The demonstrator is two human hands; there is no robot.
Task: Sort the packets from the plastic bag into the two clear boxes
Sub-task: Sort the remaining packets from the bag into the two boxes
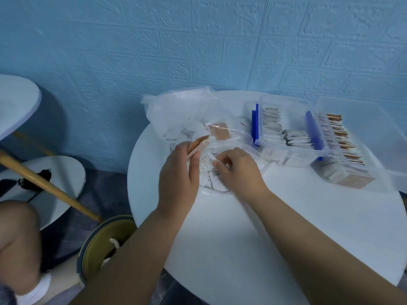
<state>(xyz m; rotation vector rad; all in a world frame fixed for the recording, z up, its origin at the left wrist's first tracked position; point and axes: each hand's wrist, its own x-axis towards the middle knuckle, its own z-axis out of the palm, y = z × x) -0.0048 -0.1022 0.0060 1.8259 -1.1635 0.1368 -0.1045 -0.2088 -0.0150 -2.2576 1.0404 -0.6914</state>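
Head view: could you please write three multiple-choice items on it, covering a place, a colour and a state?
1. Where do the two clear plastic boxes stand?
A. on the floor
B. on the round white table, right side
C. on the person's knee
2. What colour are the boxes' plastic clips?
A. blue
B. red
C. green
3. What is the left hand doing?
A. lying flat, empty
B. closing a lid
C. gripping orange-brown packets
Key: 1 B, both rest on the tabletop; 2 A, a blue clip shows on each box; 3 C, its fingers curl round the packets.
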